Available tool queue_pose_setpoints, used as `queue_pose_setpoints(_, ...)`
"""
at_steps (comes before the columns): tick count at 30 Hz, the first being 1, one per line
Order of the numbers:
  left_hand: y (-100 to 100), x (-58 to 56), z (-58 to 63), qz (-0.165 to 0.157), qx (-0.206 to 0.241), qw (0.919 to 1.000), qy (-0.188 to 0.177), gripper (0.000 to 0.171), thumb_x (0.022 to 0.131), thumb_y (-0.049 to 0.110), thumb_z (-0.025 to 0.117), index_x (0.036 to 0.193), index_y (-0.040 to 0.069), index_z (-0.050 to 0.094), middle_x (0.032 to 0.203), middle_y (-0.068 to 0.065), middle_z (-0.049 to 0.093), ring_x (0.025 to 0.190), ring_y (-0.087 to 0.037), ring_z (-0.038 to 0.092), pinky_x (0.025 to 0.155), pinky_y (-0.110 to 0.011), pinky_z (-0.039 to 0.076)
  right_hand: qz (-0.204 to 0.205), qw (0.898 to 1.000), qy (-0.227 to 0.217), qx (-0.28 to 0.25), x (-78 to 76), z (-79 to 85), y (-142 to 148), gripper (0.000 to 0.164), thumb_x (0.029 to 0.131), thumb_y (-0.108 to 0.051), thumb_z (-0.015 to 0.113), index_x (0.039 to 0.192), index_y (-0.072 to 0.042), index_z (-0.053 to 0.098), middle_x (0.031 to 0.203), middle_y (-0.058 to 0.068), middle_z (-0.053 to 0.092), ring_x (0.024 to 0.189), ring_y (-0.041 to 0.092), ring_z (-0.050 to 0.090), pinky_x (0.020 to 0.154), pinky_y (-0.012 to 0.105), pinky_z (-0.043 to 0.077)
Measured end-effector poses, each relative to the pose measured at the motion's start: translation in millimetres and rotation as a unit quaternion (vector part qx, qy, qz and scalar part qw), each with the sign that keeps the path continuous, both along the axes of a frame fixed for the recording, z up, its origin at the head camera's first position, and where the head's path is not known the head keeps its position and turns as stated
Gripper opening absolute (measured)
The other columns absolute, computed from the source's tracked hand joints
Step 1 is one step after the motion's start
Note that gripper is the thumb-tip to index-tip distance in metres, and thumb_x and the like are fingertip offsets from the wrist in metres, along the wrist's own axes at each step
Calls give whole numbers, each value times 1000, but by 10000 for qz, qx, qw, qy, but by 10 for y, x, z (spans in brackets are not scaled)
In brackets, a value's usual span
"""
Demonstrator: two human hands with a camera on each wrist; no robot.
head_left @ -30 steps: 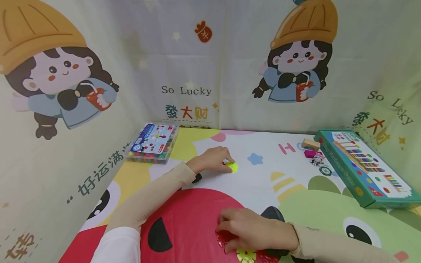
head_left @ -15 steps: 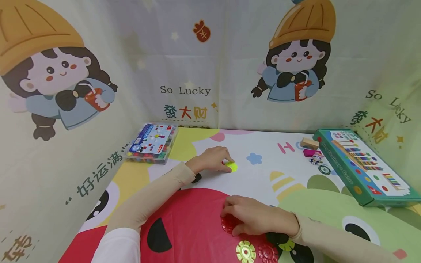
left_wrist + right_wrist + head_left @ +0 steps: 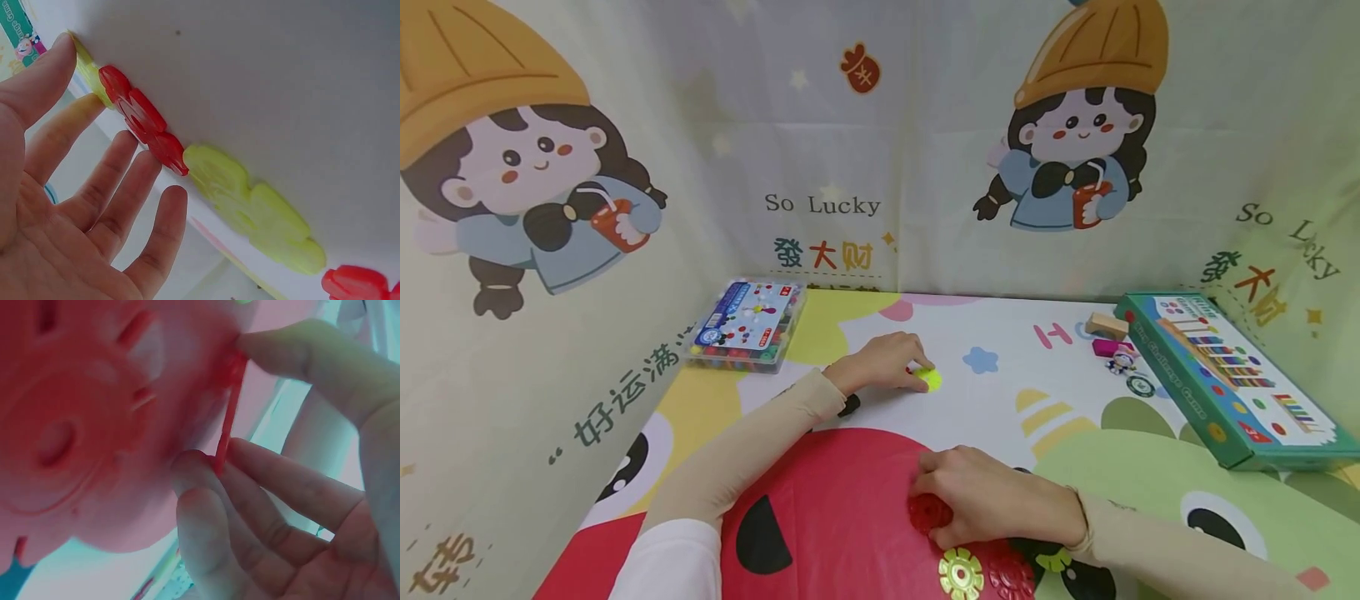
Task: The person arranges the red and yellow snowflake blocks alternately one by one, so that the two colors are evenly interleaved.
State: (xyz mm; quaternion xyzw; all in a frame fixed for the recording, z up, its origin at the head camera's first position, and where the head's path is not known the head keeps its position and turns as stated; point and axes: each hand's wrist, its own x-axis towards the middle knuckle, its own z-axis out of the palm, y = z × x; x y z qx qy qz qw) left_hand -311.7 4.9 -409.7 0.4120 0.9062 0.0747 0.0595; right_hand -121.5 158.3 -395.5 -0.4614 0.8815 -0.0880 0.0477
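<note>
My left hand is at the middle of the table, thumb and forefinger pinching the edges of a yellow flower-shaped plastic disc. In the left wrist view, a red flower-shaped disc, a larger-looking yellow one and another red one follow it in a row. Nearer the body, my right hand grips a red flower-shaped disc by its rim. That disc appears edge-on between thumb and fingers in the right wrist view. Below the hand lie a yellow disc and a red disc.
A clear plastic case of coloured pieces sits back left. At the right lies a green game box, beside a wooden block, a magenta block and a small figure. Printed curtains stand behind the table.
My right hand has moved forward and slightly right with the red disc, uncovering the discs below it. Since half a second ago the disc has shifted a little. My left hand stays put.
</note>
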Motion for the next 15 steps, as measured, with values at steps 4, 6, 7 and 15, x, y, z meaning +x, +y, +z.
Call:
queue_pose_setpoints(4,-1,13,1,-14,-26,10000,-19,45,80,49,70,122,33,64,114,8,58,107,-8,52,84,-29,46,-77,10000,33,-4,-20,1,52,33,72,-42,76,100,-25,69,88,-13,63,68,-8,47,62,13,43)
queue_pose_setpoints(6,0,18,-1,-18,-27,10000,-44,45,80,49,70,122,33,64,114,8,59,106,-8,52,84,-29,46,-264,9996,-2,-116,-76,31,111,34,72,-43,76,100,-24,70,85,-12,62,65,-7,46,59,13,42)
queue_pose_setpoints(7,0,20,-2,-18,-24,10000,-59,46,80,49,70,122,33,64,114,8,59,106,-8,52,84,-29,47,-405,9989,5,-220,-128,51,151,35,72,-42,76,101,-23,71,84,-12,62,65,-6,47,58,13,43)
queue_pose_setpoints(15,11,-7,-14,11,1,10000,43,43,80,47,71,119,32,66,111,8,59,103,-8,53,80,-27,46,-1958,9729,962,-761,-973,82,599,36,67,-36,83,94,-13,75,82,-2,67,68,6,56,59,18,48)
